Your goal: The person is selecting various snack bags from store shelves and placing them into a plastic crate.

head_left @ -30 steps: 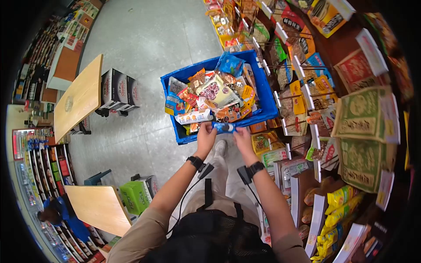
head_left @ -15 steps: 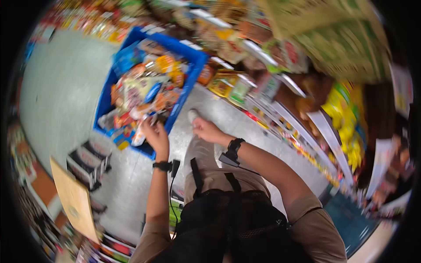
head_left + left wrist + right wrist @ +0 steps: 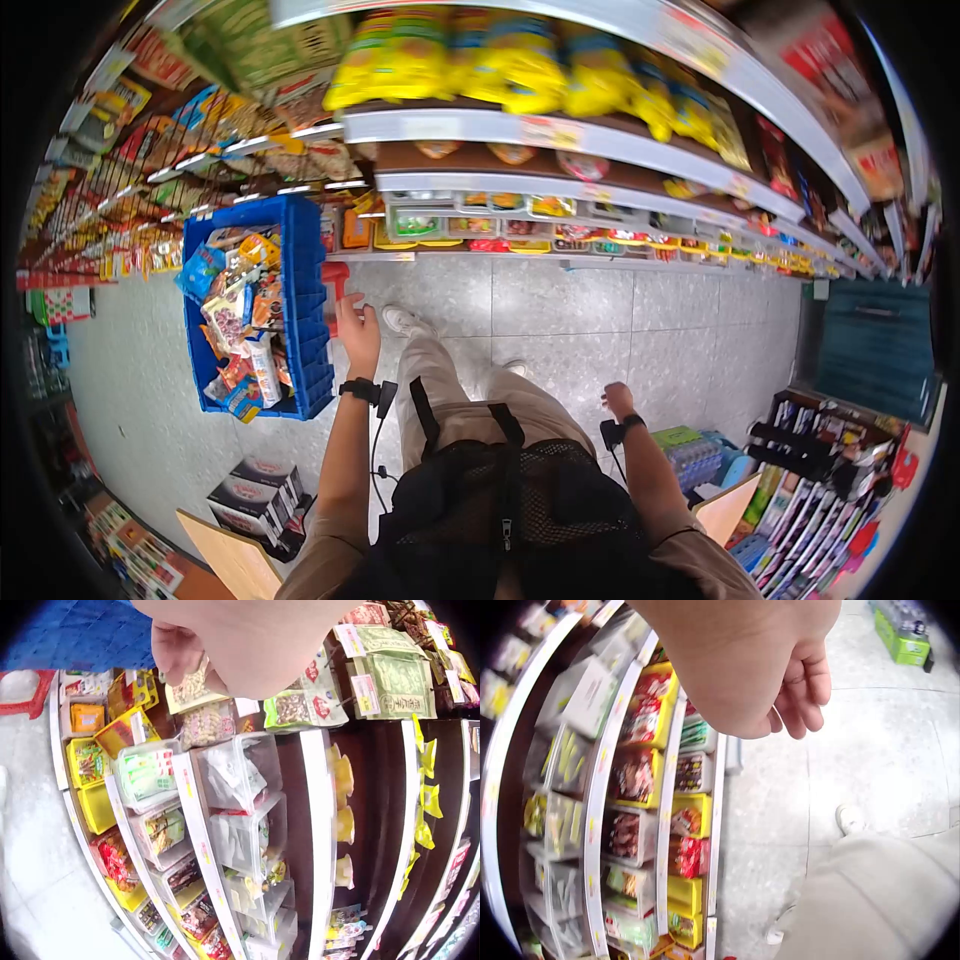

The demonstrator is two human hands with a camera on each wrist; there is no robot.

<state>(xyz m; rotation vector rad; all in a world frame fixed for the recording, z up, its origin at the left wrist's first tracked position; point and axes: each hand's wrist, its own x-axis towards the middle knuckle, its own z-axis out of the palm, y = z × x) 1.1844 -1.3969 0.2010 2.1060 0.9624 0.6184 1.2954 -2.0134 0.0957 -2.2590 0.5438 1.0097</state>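
Left of centre, our left hand [image 3: 358,335] hangs near a blue crate [image 3: 308,330] of packets [image 3: 232,318]; right of centre, our right hand [image 3: 618,401] hangs, both hands' fingers released.

Crate [image 3: 308,300]: ribbed plas.; yellow pkts [image 3: 520,70]: glossy; flr [image 3: 565,300]: smooth; trousers [image 3: 455,415]: matt cloth.

Upper arms run out of the head view's bottom edge; print on the yellow snack bags [image 3: 515,65] blurs illegibly.
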